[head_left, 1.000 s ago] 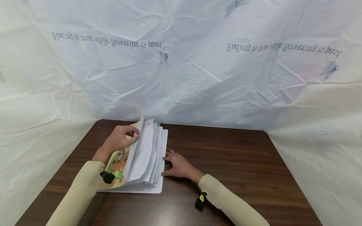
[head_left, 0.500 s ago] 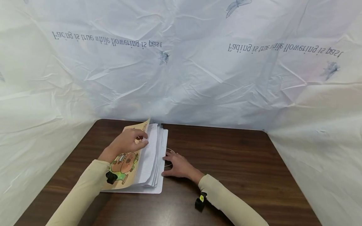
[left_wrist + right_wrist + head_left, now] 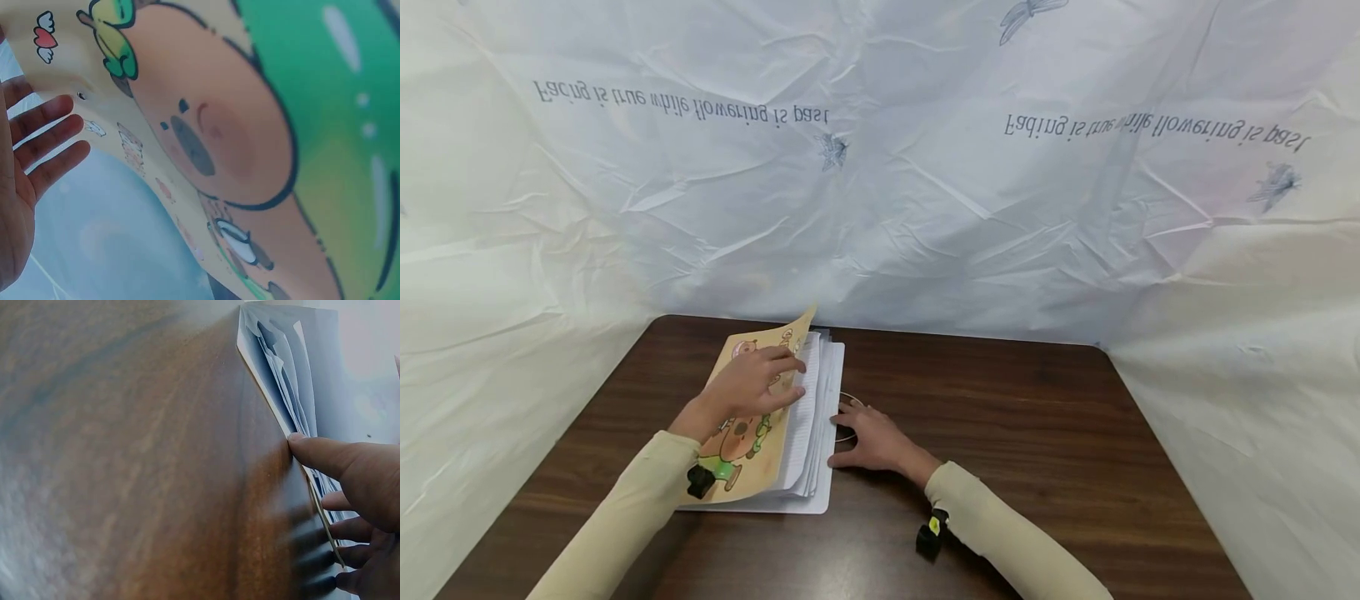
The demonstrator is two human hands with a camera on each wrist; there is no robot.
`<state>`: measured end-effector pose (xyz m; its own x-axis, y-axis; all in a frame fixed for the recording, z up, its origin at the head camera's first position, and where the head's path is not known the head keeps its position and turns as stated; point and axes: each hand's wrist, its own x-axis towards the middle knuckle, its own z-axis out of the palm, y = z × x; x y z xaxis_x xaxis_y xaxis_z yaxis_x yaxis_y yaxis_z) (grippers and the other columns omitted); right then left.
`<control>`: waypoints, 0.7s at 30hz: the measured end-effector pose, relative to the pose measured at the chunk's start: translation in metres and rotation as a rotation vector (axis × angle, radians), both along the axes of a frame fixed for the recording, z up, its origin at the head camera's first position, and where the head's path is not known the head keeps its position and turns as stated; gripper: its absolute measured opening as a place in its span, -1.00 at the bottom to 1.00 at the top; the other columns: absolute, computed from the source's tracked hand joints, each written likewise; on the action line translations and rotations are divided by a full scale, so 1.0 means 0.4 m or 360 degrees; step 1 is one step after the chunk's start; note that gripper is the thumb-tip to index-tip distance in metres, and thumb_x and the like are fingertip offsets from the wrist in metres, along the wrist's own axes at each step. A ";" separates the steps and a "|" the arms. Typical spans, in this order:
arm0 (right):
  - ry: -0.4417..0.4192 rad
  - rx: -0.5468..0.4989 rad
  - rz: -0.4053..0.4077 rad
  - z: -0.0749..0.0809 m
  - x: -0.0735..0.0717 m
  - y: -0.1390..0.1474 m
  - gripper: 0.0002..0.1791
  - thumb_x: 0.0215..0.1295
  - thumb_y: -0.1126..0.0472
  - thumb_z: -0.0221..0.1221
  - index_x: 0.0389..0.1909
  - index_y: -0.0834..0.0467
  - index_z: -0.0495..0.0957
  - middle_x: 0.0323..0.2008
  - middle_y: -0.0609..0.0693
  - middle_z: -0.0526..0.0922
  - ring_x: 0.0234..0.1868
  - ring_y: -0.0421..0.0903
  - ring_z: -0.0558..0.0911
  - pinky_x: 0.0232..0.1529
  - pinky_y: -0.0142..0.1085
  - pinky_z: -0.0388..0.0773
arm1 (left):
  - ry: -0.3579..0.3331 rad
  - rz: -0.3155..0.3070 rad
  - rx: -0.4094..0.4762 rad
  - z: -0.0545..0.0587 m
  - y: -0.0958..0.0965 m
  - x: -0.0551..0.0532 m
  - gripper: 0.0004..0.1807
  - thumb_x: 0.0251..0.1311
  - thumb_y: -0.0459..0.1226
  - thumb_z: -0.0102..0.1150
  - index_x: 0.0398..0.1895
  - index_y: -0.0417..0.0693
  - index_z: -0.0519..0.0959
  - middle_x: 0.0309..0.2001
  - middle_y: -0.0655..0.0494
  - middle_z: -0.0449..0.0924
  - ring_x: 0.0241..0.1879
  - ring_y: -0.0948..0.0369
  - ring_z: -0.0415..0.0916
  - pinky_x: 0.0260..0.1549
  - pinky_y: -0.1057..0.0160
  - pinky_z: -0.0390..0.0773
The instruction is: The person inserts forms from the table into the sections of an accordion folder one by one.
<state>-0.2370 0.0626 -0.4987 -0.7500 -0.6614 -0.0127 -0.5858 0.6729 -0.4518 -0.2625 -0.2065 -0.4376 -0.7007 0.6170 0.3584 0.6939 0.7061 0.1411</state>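
Observation:
A folder [image 3: 760, 467] with a tan cartoon cover lies on the left half of the table, loose white sheets [image 3: 811, 433] inside it. Its front cover [image 3: 212, 119] stands partly raised, hinged on the left and slanting over the papers. My left hand [image 3: 748, 387] lies against the cover near its free edge, fingers extended; in the left wrist view the fingers [image 3: 56, 125] are straight and spread. My right hand [image 3: 876, 440] rests at the folder's right edge, with the thumb [image 3: 312, 449] touching the rim. A thin elastic loop [image 3: 848, 395] sticks out beside these fingers.
The dark wood table [image 3: 1015, 433] has rounded far corners. White printed plastic sheeting [image 3: 925, 208] hangs behind it and along both sides. A small black device is strapped to each sleeve.
The left hand has moved right, and the cover has swung rightward over the papers. A white sheet raised earlier has gone down. The right hand stays at the folder's edge.

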 end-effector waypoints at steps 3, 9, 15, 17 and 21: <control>-0.0012 -0.0002 0.0001 0.002 -0.001 -0.001 -0.23 0.18 -0.17 0.43 0.34 0.14 0.54 0.44 0.17 0.39 0.53 0.14 0.24 0.45 0.07 0.23 | -0.0067 0.0009 0.0018 -0.008 0.002 0.005 -0.54 0.36 0.11 0.14 0.10 0.03 0.68 0.07 0.10 0.59 -0.07 0.14 0.61 -0.12 0.02 0.59; -0.0018 0.0009 -0.0007 0.003 0.000 0.000 -0.23 0.17 -0.18 0.43 0.33 0.13 0.54 0.45 0.17 0.39 0.53 0.15 0.24 0.43 0.10 0.26 | -0.0240 0.0037 0.0040 -0.017 0.010 0.015 -0.50 0.39 0.14 0.10 0.22 0.09 0.60 0.35 -0.02 0.44 0.10 -0.01 0.61 0.04 -0.10 0.56; -0.0017 0.0022 -0.0019 0.006 0.003 -0.002 -0.23 0.17 -0.19 0.43 0.33 0.12 0.55 0.44 0.17 0.39 0.53 0.16 0.24 0.41 0.11 0.27 | -0.0382 0.0042 -0.0019 -0.027 0.032 0.015 -0.43 0.40 0.20 0.03 0.27 0.10 0.58 0.52 -0.04 0.28 0.41 -0.09 0.34 0.22 -0.29 0.38; -0.0017 0.0022 -0.0026 0.007 0.003 -0.003 -0.23 0.16 -0.19 0.43 0.33 0.12 0.55 0.44 0.17 0.39 0.53 0.16 0.24 0.42 0.11 0.27 | -0.0418 0.0043 -0.0049 -0.032 0.042 0.012 -0.41 0.40 0.22 0.02 0.28 0.10 0.57 0.53 -0.03 0.25 0.45 -0.08 0.28 0.24 -0.29 0.36; -0.0024 0.0023 -0.0035 0.007 0.001 -0.004 -0.22 0.16 -0.19 0.43 0.33 0.12 0.54 0.45 0.16 0.39 0.54 0.16 0.23 0.43 0.10 0.24 | -0.0454 0.0020 -0.0104 -0.037 0.060 0.013 -0.40 0.41 0.21 0.01 0.29 0.07 0.57 0.54 -0.06 0.22 0.47 -0.08 0.26 0.25 -0.20 0.40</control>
<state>-0.2365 0.0608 -0.4959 -0.7641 -0.6443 -0.0336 -0.5638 0.6922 -0.4506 -0.2571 -0.1827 -0.4525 -0.7751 0.6230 0.1053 0.6239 0.7284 0.2831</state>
